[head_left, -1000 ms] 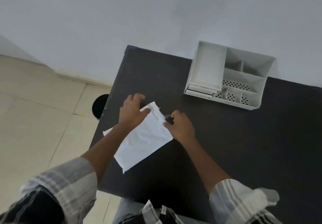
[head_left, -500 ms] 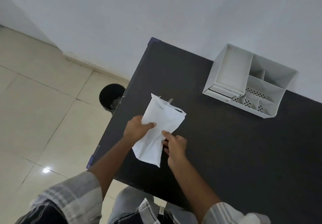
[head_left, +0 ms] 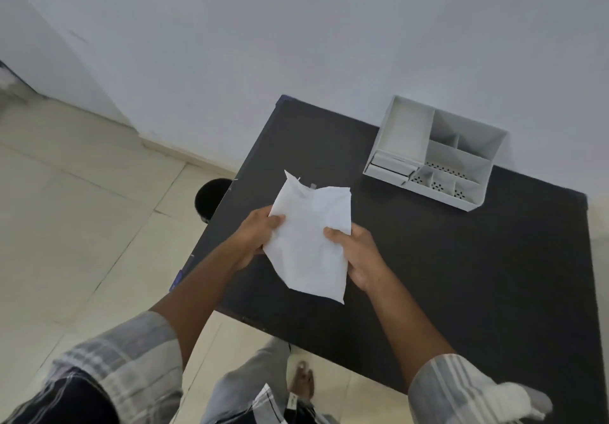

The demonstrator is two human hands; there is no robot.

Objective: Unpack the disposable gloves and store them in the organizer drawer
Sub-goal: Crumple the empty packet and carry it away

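A white paper packet [head_left: 311, 235] is held up above the near left part of the black table [head_left: 445, 258]. Its torn top edge points away from me. My left hand [head_left: 255, 237] grips the packet's left edge, and my right hand [head_left: 357, 255] grips its right edge with the thumb on top. No gloves are visible; the packet's contents are hidden. The white plastic organizer [head_left: 435, 156] stands at the table's far right against the wall, with open compartments and a small drawer front [head_left: 387, 168] at its near left corner.
A black round bin [head_left: 211, 197] stands on the tiled floor beside the table's left edge. The wall runs close behind the table. My legs and a bare foot [head_left: 301, 382] are just off the table's near edge.
The packet lay flat on the table under both hands; both hands have now lifted it and turned it upright. The view has shifted, so the organizer sits further right.
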